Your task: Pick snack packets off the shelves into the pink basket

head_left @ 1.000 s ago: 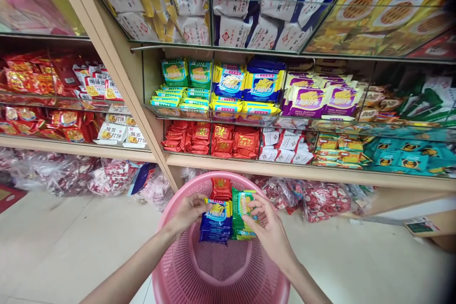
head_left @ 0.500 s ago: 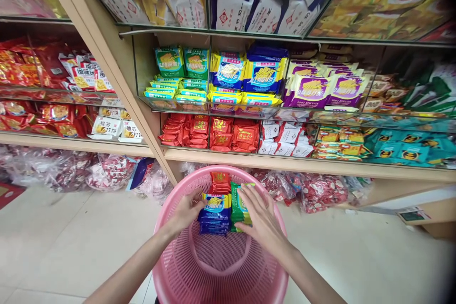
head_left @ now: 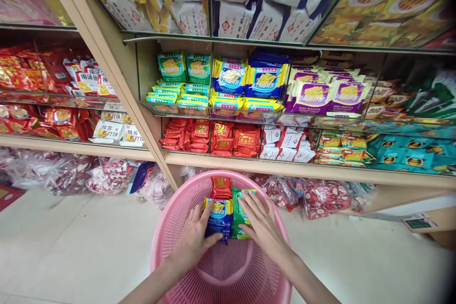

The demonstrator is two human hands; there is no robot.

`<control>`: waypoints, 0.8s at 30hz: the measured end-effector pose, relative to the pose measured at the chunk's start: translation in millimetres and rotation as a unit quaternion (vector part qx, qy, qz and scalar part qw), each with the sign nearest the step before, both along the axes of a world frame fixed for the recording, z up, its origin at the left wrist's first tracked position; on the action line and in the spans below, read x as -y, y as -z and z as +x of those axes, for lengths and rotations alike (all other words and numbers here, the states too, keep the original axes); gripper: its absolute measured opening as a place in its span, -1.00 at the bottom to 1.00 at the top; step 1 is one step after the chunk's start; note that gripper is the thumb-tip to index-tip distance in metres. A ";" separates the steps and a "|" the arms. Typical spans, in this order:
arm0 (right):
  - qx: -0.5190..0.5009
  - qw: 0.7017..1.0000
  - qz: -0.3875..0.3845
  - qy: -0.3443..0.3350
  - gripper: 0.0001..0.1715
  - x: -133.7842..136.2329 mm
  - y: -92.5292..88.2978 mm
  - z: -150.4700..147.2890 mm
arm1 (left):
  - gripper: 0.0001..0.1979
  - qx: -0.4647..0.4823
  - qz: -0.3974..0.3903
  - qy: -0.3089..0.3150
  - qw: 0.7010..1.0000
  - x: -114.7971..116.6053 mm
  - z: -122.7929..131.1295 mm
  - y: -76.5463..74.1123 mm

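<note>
The basket (head_left: 217, 290) at the bottom centre is pink with a fine lattice. Inside are a blue-and-yellow packet (head_left: 220, 216), a green packet (head_left: 236, 221) and a red packet (head_left: 221, 188) with gold markings. Right of centre, shelf packets (head_left: 312, 97) mix purple with cream.

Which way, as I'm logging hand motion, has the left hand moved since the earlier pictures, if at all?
Yes: against the wooden shelf edge, the left hand has moved down and slightly right, fingers now over the blue soda-biscuit packet.

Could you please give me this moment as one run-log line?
left hand: spread over blue packet | right hand: spread over green packet | red packet: beyond blue packet | packets: inside pink basket
</note>
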State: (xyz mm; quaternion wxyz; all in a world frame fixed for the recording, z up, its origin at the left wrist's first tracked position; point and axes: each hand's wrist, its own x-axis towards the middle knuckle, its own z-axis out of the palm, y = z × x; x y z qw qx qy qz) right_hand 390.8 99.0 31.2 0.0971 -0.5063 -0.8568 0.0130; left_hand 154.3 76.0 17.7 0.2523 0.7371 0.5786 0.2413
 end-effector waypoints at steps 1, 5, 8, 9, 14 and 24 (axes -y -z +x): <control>0.001 1.000 0.010 0.001 -0.36 -0.6 0.5 0.6 | -0.28 -0.008 0.011 -0.004 1.000 0.9 1.8 2.1; 0.009 0.999 0.031 0.008 -0.38 -2.3 2.7 1.4 | -0.35 -0.027 0.005 -0.019 0.999 0.8 7.0 5.3; 0.014 0.999 0.031 0.014 -0.35 -3.1 7.1 1.4 | -0.38 -0.025 -0.009 -0.040 0.999 -1.2 8.2 8.3; 0.015 0.999 0.026 0.015 -0.33 -3.5 8.8 1.3 | -0.38 -0.023 -0.012 -0.049 0.998 -2.2 8.2 9.7; 0.015 0.998 -0.048 0.029 -0.13 -4.7 8.8 -2.2 | -0.29 -0.031 -0.050 -0.073 0.996 -7.3 9.0 13.8; 0.009 1.000 0.021 0.007 0.05 -11.9 26.6 -3.4 | -0.10 -0.104 -0.102 -0.041 0.989 -19.6 3.9 3.7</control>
